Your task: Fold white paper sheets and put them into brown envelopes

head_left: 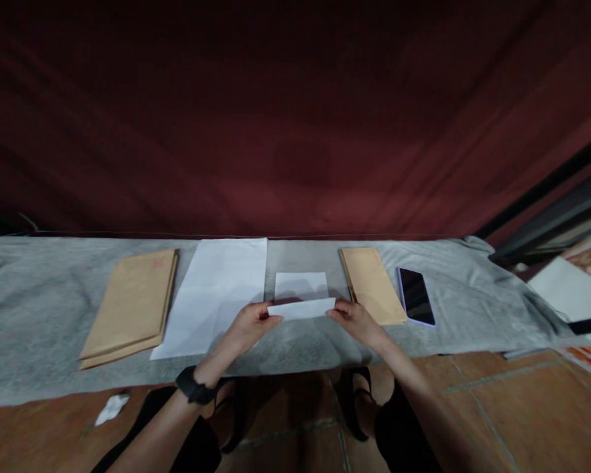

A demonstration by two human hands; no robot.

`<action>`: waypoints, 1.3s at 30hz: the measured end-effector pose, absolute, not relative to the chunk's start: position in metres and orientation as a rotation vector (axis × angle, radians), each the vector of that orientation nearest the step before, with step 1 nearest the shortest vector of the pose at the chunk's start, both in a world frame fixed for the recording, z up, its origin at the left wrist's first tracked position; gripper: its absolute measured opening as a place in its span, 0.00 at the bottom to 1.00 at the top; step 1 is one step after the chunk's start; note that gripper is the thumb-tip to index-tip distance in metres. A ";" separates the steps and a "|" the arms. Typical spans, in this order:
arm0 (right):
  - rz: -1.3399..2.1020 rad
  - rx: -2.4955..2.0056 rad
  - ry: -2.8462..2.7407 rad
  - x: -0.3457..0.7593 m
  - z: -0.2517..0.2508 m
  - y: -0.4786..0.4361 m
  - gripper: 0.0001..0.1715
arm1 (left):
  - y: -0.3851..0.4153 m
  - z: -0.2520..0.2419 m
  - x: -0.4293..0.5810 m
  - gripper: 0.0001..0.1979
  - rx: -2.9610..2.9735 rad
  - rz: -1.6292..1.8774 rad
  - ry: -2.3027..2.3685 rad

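Between my two hands a narrow strip of folded white paper (301, 309) is stretched out level above the cloth. My left hand (251, 323) pinches its left end, thumb in front and fingers behind. At the right end, my right hand (354, 320) grips it the same way. Just beyond the strip lies a smaller white sheet (301, 284), its near part hidden by the strip. Left of my left hand rests a large white paper (219, 289). Close by my right hand is a stack of brown envelopes (377, 282).
A stack of larger brown envelopes (132, 295) lies far left on the grey cloth (39, 295). Right of the smaller envelopes is a phone (416, 295). A dark red curtain (295, 131) hangs behind. Crumpled white tissue (111, 408) lies on the tiled floor (532, 407).
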State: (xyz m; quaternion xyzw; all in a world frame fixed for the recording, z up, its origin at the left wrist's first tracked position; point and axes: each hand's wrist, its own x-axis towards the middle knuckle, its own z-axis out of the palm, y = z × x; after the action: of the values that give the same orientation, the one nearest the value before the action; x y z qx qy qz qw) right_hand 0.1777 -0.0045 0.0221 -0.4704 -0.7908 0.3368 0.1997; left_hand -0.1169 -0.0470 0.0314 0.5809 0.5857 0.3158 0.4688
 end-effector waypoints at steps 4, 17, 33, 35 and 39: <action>0.953 -1.390 -2.106 0.170 0.019 0.000 0.20 | -0.041 0.033 -0.108 0.13 1.333 0.924 1.494; 0.792 -1.660 -1.935 0.147 0.011 0.011 0.15 | -0.019 0.024 -0.105 0.16 1.413 1.052 1.587; 1.094 -1.108 -1.711 0.143 0.049 0.013 0.18 | -0.029 0.062 -0.096 0.10 1.374 1.371 1.544; 1.116 -1.052 -1.685 0.142 0.052 0.013 0.17 | -0.030 0.068 -0.095 0.10 1.323 1.435 1.505; 1.119 -1.116 -1.565 0.138 0.048 0.014 0.16 | -0.027 0.073 -0.092 0.12 1.184 1.508 1.392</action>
State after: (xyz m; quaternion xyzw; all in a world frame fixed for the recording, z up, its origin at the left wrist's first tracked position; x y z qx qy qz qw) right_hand 0.1384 0.0142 0.0480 -0.4497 -0.6308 0.4513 0.4428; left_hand -0.0920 -0.0274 0.0727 0.4630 0.5442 0.5895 0.3767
